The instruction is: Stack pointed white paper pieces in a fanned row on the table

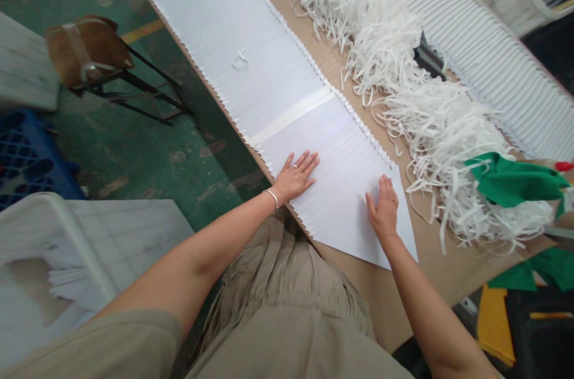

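A long row of overlapped white sheets [251, 62] runs along the brown table [426, 283], each sheet shingled over the one before. My left hand [296, 176] lies flat on the row near its left edge, fingers spread, a bracelet on the wrist. Flat on the nearest sheet [350, 223], close to the right edge, rests my right hand [383, 207]. Neither hand grips anything. A single white loop handle [241, 60] lies on the sheets farther up the row.
A big heap of white paper strips [403, 62] lies right of the row. Beyond it runs a second row of white sheets [484, 50]. Green cloth [511, 179] sits at the right. A brown stool [89, 50], a blue crate [27, 158] and white bins [67, 247] stand on the green floor at left.
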Demonstrator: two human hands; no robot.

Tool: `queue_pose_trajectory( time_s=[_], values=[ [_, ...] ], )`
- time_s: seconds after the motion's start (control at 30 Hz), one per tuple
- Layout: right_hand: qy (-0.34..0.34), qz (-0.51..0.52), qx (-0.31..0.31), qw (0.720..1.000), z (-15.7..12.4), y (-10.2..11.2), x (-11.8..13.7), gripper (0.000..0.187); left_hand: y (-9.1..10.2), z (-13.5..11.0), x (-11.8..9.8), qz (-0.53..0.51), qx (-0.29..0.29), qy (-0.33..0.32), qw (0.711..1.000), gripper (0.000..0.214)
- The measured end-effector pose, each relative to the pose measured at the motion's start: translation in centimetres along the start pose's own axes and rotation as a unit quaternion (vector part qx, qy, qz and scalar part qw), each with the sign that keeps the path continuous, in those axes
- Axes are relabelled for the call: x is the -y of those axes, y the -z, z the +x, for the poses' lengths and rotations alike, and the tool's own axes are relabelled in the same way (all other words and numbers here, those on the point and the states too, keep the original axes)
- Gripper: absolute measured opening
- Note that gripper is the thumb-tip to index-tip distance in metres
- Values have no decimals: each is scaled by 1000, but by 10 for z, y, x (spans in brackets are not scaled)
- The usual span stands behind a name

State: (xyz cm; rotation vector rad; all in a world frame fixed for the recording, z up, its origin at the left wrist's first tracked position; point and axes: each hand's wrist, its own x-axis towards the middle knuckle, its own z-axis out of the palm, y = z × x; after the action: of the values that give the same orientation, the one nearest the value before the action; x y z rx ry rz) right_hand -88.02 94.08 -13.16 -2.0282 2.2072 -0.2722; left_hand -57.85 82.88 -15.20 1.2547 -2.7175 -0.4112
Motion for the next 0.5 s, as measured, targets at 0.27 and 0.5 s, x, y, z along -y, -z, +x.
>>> queue_pose_trajectory(
  time_s=[0.27, 0.5],
  values=[
    [3, -49, 74, 996, -30, 0, 16, 79, -16, 0, -86, -48, 26, -144, 988, 57],
    [1, -48, 59, 997, -29, 0, 19, 80, -22, 1, -83, -46, 32, -137, 989, 60]
  ],
)
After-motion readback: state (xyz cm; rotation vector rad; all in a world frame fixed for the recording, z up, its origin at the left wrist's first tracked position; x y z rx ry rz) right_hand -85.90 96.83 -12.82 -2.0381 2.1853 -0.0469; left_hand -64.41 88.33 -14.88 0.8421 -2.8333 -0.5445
